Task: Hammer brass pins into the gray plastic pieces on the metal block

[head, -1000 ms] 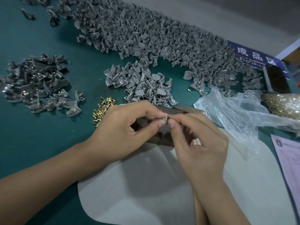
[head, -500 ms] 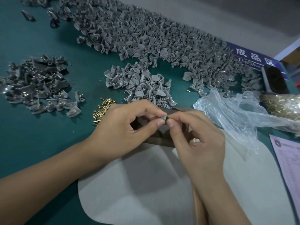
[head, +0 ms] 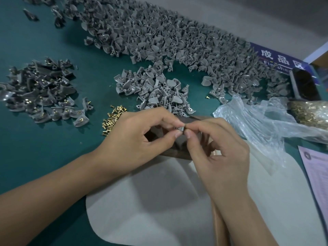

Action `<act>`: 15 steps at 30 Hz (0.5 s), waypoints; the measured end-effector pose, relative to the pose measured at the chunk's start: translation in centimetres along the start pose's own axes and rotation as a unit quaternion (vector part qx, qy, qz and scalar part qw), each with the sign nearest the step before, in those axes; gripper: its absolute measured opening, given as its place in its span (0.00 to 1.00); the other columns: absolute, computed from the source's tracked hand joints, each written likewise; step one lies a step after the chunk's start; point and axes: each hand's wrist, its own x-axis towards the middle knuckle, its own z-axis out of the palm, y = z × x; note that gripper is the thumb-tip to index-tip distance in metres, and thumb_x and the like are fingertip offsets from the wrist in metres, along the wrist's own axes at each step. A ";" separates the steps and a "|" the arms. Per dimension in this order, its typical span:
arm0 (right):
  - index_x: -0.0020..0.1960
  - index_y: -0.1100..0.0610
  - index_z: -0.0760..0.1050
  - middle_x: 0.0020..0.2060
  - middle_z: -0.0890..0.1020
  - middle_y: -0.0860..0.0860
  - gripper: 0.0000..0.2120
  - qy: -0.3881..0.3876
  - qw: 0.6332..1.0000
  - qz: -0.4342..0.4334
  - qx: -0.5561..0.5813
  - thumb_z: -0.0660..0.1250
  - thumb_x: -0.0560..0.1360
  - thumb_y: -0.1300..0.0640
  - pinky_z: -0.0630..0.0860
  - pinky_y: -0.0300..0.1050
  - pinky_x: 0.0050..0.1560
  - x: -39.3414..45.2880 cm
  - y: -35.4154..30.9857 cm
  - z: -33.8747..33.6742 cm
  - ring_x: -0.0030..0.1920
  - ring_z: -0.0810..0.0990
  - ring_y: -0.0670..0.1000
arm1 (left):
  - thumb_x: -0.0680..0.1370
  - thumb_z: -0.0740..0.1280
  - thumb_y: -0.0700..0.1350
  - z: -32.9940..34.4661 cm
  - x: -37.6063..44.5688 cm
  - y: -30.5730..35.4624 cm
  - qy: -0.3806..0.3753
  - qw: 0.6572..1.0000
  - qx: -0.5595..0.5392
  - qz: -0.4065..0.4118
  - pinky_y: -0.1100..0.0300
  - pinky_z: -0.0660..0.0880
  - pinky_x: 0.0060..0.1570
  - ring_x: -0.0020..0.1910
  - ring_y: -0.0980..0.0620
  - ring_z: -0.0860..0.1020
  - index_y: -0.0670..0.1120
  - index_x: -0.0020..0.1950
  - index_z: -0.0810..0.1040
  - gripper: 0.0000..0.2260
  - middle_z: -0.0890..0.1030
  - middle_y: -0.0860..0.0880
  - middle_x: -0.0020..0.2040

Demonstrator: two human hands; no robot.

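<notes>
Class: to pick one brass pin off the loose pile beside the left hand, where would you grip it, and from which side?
Probably pinch the thin shaft just under the wider head, coming from above: the brass pins lie flat on the green mat, shafts exposed.

You see the scene in soft, even, rather dim light from above. Your hands [head: 179, 139] throw a soft shadow on the white sheet [head: 159, 201] below them. The plastic bag [head: 262, 125] shows mild glare. The wide lens bends the counter [head: 44, 41] at the edges, and the far pieces look a little blurred.
</notes>
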 end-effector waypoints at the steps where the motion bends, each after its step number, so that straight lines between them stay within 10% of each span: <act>1: 0.51 0.60 0.85 0.46 0.82 0.50 0.03 -0.001 1.000 -0.001 0.001 0.72 0.78 0.63 0.71 0.32 0.47 0.0 0.0 0.0 0.46 0.80 0.43 | 0.76 0.75 0.39 0.0 0.0 0.0 -0.002 1.000 0.001 -0.003 0.63 0.80 0.47 0.46 0.61 0.84 0.45 0.52 0.84 0.06 0.85 0.55 0.45; 9: 0.49 0.59 0.84 0.44 0.81 0.48 0.05 -0.032 0.999 0.029 0.004 0.74 0.76 0.67 0.70 0.30 0.46 0.1 0.0 0.0 0.44 0.79 0.42 | 0.77 0.74 0.45 0.0 0.2 -0.1 -0.027 0.999 0.033 -0.019 0.56 0.75 0.54 0.49 0.58 0.81 0.51 0.50 0.83 0.04 0.83 0.61 0.45; 15: 0.47 0.49 0.86 0.43 0.82 0.42 0.02 -0.045 0.991 0.042 -0.118 0.74 0.76 0.54 0.75 0.49 0.44 0.2 0.3 0.3 0.48 0.78 0.50 | 0.77 0.73 0.50 -0.3 0.7 -0.7 -0.059 0.995 0.068 -0.035 0.43 0.72 0.56 0.52 0.52 0.77 0.54 0.48 0.82 0.02 0.81 0.58 0.45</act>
